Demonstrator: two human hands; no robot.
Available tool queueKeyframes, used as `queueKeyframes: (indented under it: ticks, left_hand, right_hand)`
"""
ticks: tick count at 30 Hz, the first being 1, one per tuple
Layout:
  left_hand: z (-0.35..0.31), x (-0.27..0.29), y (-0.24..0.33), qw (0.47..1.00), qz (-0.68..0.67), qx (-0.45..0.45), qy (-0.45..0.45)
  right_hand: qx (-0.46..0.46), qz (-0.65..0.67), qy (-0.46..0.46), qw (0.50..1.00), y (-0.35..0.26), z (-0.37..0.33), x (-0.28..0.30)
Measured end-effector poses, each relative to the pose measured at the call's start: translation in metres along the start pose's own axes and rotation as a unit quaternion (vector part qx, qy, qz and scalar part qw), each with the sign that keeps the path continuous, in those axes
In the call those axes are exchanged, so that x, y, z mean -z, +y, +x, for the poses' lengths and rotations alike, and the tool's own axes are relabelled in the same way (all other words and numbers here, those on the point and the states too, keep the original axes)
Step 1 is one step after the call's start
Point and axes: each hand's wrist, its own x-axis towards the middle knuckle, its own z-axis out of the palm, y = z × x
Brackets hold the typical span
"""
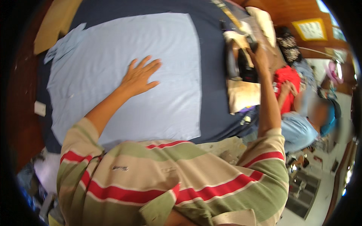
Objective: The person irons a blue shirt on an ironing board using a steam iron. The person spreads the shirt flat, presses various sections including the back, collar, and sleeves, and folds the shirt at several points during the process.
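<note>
A light blue cloth [169, 101] lies spread nearly flat over the dark blue table cover [215, 101], bunched up at its far left corner. My left hand [141, 77] rests on the middle of this cloth, palm down with fingers spread, holding nothing. Off to the right, my right hand [260, 58] is closed round the handle of a black clothes iron [247, 69]. The iron is at a beige cloth pad [243, 94] on the right part of the table. The fingers' far side is partly hidden.
A brown cardboard piece [54, 26] is at the far left. Past the table's right side, another person in a light blue top [298, 130] has hands on red cloth [288, 77]. A yellow-edged paper [310, 30] hangs on the wood at far right. A white box-like object [40, 108] is at the left edge.
</note>
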Motion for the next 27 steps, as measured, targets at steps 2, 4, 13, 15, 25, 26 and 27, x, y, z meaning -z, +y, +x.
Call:
queueKeyframes:
  ticks: [2,4,13,15,25,26,27]
  left_hand:
    - [-0.002,0.007,0.004,0.999,-0.024,0.022,-0.011]
    - [0.000,0.007,0.003,0.999,-0.037,0.007,-0.005]
    - [-0.004,-0.003,-0.004,0.995,-0.088,-0.013,0.039]
    - [-0.004,0.004,-0.001,0.996,-0.088,0.001,0.005]
    - [-0.063,0.004,-0.047,0.985,0.003,0.095,0.141]
    - [-0.084,0.001,-0.065,0.980,0.037,0.159,0.114]
    - [-0.106,-0.004,-0.083,0.969,0.070,0.222,0.086]
  right_hand:
    - [-0.049,0.042,-0.048,0.997,-0.003,0.022,0.006]
    - [-0.137,0.178,-0.137,0.965,0.011,0.033,0.003]
    - [0.236,0.245,-0.166,0.926,-0.110,-0.041,0.027]
    - [0.258,0.198,-0.208,0.922,-0.149,-0.057,0.036]
    - [0.331,0.088,-0.271,0.899,-0.221,-0.095,0.020]
    - [0.338,0.091,-0.266,0.898,-0.222,-0.095,0.019]
    - [0.338,0.089,-0.273,0.896,-0.224,-0.095,0.018]
